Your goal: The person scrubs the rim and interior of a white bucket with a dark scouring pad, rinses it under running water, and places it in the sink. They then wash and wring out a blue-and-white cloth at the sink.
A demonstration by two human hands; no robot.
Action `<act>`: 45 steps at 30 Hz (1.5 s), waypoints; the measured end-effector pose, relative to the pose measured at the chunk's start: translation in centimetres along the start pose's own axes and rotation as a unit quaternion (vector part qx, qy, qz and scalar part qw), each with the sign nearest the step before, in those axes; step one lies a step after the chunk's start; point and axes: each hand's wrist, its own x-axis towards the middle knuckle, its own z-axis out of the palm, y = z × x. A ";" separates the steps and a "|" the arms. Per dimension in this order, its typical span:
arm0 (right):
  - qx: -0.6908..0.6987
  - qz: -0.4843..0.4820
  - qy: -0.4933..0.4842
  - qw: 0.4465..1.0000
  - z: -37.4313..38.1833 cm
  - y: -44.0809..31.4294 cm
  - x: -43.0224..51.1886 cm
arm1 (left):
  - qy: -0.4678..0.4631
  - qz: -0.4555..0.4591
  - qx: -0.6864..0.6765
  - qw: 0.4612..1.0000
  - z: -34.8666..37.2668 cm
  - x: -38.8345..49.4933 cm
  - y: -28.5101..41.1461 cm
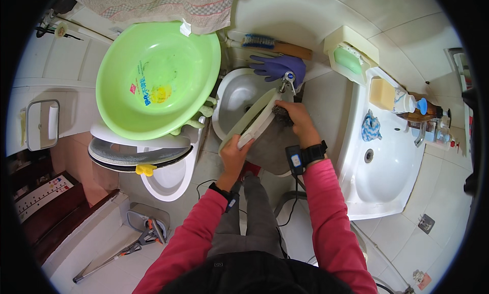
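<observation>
A pale round basin [256, 129], apparently plastic, is tilted on its edge under a chrome tap [289, 78] and over a low white sink [224, 112]. My left hand [233, 154] grips its near rim. At the far part of the rim, my right hand [301, 120] holds a dark, wiry scourer [282, 116] against the outer side. Part of the scourer is hidden by my fingers. Just behind the tap lies a purple rubber glove [280, 67]. Whether water is running cannot be made out.
A large green basin [160, 80] rests above the toilet [168, 183] at left. A wooden-handled brush [292, 49] lies behind the glove. The washbasin [386, 187] at right holds a blue-and-white cloth [371, 126]. A squeeze mop [131, 248] lies on the floor, lower left.
</observation>
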 end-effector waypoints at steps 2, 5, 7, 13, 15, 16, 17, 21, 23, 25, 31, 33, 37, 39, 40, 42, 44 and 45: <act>-0.009 -0.001 -0.001 1.000 0.2 -0.1 -0.3 | -0.012 0.000 -0.007 1.000 -0.3 -0.2 -0.3; -0.027 0.000 -0.001 1.000 0.6 0.0 -0.9 | -0.042 -0.022 -0.010 0.999 -0.9 -0.8 -0.3; -0.044 -0.007 0.003 0.999 0.9 0.1 -1.3 | -0.061 -0.051 -0.010 0.997 -1.2 -1.4 -0.1; -0.013 -0.018 0.013 1.000 1.0 0.5 -2.0 | -0.062 -0.053 -0.015 0.997 -1.4 -2.0 0.2; -0.004 -0.016 0.024 1.000 0.8 0.4 -2.3 | -0.056 -0.017 -0.019 0.998 -1.4 -1.6 -0.2; -0.001 -0.013 0.029 0.999 0.6 0.4 -2.5 | -0.066 -0.013 -0.020 0.998 -1.5 -1.5 -0.5; -0.001 -0.004 0.042 0.999 0.5 0.4 -2.8 | -0.073 -0.009 -0.030 0.997 -1.6 -1.4 -0.8; 0.013 -0.013 0.034 0.999 0.4 0.8 -4.7 | -0.062 0.032 -0.056 0.996 -1.9 -1.2 -1.8; 0.023 -0.024 0.038 0.999 0.6 1.2 -5.6 | -0.078 0.039 -0.047 0.995 -2.2 -1.0 -2.3; 0.047 -0.010 0.047 0.998 0.8 1.3 -6.3 | -0.090 0.065 -0.041 0.993 -2.6 -0.6 -2.8; 0.061 -0.032 0.063 0.996 1.1 1.5 -7.1 | -0.115 0.127 -0.045 0.984 -2.3 1.5 -4.5; 0.033 -0.044 0.062 0.997 1.7 1.9 -6.9 | -0.091 0.145 -0.036 0.985 -2.1 1.4 -5.0; -0.090 -0.081 0.066 0.990 3.9 3.2 -5.9 | -0.097 0.086 0.024 0.991 -3.2 -0.8 -6.4; -0.167 -0.101 0.078 0.978 5.0 3.7 -4.7 | -0.096 0.066 0.012 0.993 -3.5 -1.4 -7.1; -0.160 -0.104 0.088 0.978 5.3 3.8 -4.1 | -0.108 0.061 0.028 0.992 -3.4 -1.3 -7.5; -0.159 -0.100 0.103 0.977 5.7 4.0 -3.1 | -0.110 0.081 0.039 0.990 -3.4 -1.2 -7.9; -0.168 -0.108 0.107 0.974 5.6 4.0 -2.3 | -0.122 0.058 0.050 0.990 -3.3 -0.7 -7.9; -0.190 -0.095 0.120 0.970 5.6 4.0 -2.1 | -0.126 0.053 0.050 0.989 -3.2 -0.6 -7.6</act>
